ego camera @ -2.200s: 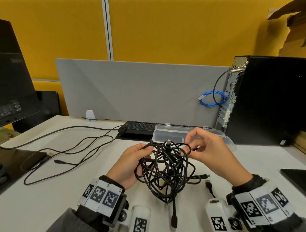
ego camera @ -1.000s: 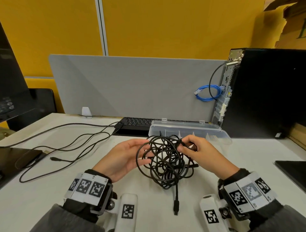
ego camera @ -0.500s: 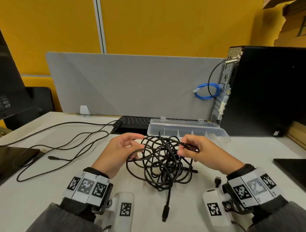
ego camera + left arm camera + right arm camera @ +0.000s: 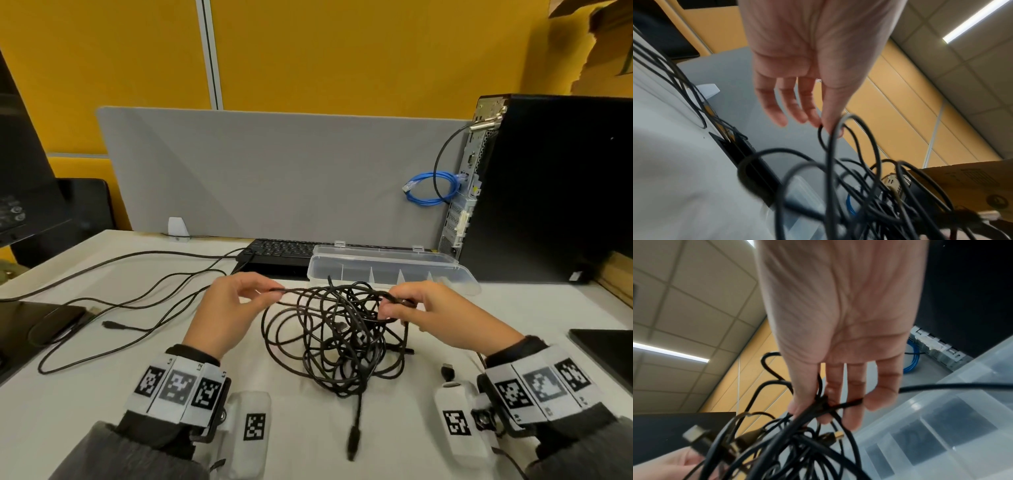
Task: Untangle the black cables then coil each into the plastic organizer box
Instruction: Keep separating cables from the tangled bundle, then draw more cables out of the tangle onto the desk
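Observation:
A tangle of black cables point(image 4: 337, 337) hangs between my hands just above the white desk, its lower loops resting on it; one plug end point(image 4: 352, 443) trails toward me. My left hand point(image 4: 236, 301) pinches a strand at the tangle's upper left between thumb and forefinger; the left wrist view shows that pinch point(image 4: 828, 126). My right hand point(image 4: 416, 308) pinches a bunch of strands at the upper right, seen close in the right wrist view point(image 4: 818, 400). The clear plastic organizer box point(image 4: 390, 270) lies open behind the tangle, its compartments showing nothing inside.
A black keyboard point(image 4: 277, 251) sits behind the box's left end, a black computer tower point(image 4: 548, 188) with a blue cable point(image 4: 431, 190) at the back right. Other black leads point(image 4: 130, 301) run across the desk's left side. A grey divider point(image 4: 274, 171) stands behind.
My hands have moved apart, stretching a strand between them at the top of the tangle. The left hand went from cupping the bundle to pinching one strand.

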Tool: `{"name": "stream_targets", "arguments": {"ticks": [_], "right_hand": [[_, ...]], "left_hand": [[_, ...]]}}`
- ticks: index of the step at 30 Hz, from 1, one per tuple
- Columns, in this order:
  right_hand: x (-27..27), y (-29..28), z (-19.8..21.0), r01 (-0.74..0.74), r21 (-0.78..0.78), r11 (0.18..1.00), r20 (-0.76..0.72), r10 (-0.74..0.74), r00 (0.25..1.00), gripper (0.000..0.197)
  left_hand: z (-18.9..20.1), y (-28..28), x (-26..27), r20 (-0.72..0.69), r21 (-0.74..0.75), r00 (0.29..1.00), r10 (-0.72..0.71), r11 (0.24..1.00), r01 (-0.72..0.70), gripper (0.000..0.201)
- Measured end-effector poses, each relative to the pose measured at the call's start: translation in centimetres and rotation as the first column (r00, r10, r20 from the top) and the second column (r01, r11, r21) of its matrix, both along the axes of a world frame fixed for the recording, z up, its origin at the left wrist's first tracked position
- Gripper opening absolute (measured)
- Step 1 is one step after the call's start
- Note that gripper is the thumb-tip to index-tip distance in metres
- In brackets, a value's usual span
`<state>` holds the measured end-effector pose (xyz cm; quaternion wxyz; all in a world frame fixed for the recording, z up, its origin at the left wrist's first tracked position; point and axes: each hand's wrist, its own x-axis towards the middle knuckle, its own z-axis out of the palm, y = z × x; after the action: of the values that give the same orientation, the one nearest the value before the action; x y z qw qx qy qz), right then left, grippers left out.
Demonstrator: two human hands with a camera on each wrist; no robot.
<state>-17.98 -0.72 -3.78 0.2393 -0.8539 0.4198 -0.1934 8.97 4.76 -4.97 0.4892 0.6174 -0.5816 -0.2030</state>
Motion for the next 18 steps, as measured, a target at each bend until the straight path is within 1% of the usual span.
{"name": "stream_targets", "arguments": {"ticks": [1,2,4,5,6,7,8,9,10,11,12,13,14,15,16,17,18], "right_hand": [[-0.3,-0.1,0.2,0.011,-0.017,1.0,-0.014,-0.012,1.0,0.014],[-0.8,-0.1,0.5,0.027,-0.034,0.999,-0.024,-0.027,0.999,0.015],[-2.0,-0.4,1.0,0.062,-0.062,0.996,-0.055,-0.066,0.996,0.014],[-2.6,-0.6,1.2,0.082,-0.075,0.994,-0.085,-0.089,0.992,0.014],[-3.1,-0.8,1.3,0.101,-0.092,0.991,-0.117,-0.111,0.987,0.014],[-3.6,-0.9,1.3,0.113,-0.107,0.988,-0.143,-0.128,0.981,0.015],[-3.9,-1.0,1.2,0.119,-0.124,0.985,-0.159,-0.138,0.978,0.016],[-4.0,-1.1,1.1,0.122,-0.143,0.982,-0.169,-0.146,0.975,0.016],[-4.2,-1.2,0.9,0.124,-0.159,0.979,-0.178,-0.152,0.972,0.015],[-4.3,-1.3,0.8,0.123,-0.167,0.978,-0.186,-0.154,0.97,0.015],[-4.6,-1.4,0.8,0.124,-0.174,0.977,-0.194,-0.157,0.968,0.014],[-4.8,-1.5,0.8,0.128,-0.178,0.976,-0.202,-0.164,0.966,0.014],[-5.2,-1.6,1.0,0.135,-0.183,0.974,-0.22,-0.175,0.96,0.015],[-5.6,-1.6,1.2,0.143,-0.186,0.972,-0.249,-0.187,0.95,0.015],[-6.0,-1.7,1.3,0.147,-0.184,0.972,-0.289,-0.197,0.937,0.015],[-6.4,-1.6,1.4,0.145,-0.172,0.974,-0.33,-0.195,0.924,0.016],[-6.6,-1.5,1.9,0.135,-0.15,0.979,-0.352,-0.181,0.918,0.017]], "left_hand": [[0.2,0.0,0.2,-0.136,-0.002,0.99,-0.022,1.0,0.022,0.011],[0.4,0.0,0.4,-0.281,0.01,0.957,-0.064,0.998,0.07,0.009],[0.8,0.2,0.7,-0.527,0.027,0.837,-0.148,0.981,0.191,0.01],[0.9,0.3,1.1,-0.624,0.009,0.759,-0.183,0.97,0.241,0.016],[1.2,0.3,1.5,-0.687,-0.015,0.696,-0.209,0.962,0.274,0.02],[1.6,0.5,2.0,-0.712,-0.029,0.667,-0.222,0.957,0.287,0.022],[1.9,0.6,2.6,-0.696,-0.029,0.682,-0.223,0.958,0.284,0.021],[2.3,0.7,3.0,-0.637,-0.012,0.743,-0.208,0.965,0.26,0.019],[2.8,0.9,3.5,-0.516,0.02,0.839,-0.173,0.977,0.213,0.015],[3.4,1.0,4.0,-0.341,0.052,0.932,-0.126,0.987,0.152,0.013],[4.1,1.1,4.5,-0.137,0.073,0.988,-0.067,0.994,0.078,0.015],[5.0,1.0,5.0,0.056,0.08,0.998,0.002,0.997,-0.006,0.023],[5.8,1.0,5.5,0.2,0.082,0.978,0.068,0.993,-0.085,0.033],[6.8,0.9,6.2,0.276,0.089,0.953,0.124,0.984,-0.154,0.044],[7.6,0.9,6.8,0.3,0.094,0.939,0.169,0.974,-0.206,0.05],[8.2,0.8,7.4,0.293,0.097,0.937,0.191,0.969,-0.228,0.052],[8.8,0.8,7.7,0.237,0.097,0.956,0.174,0.975,-0.202,0.05]]}}
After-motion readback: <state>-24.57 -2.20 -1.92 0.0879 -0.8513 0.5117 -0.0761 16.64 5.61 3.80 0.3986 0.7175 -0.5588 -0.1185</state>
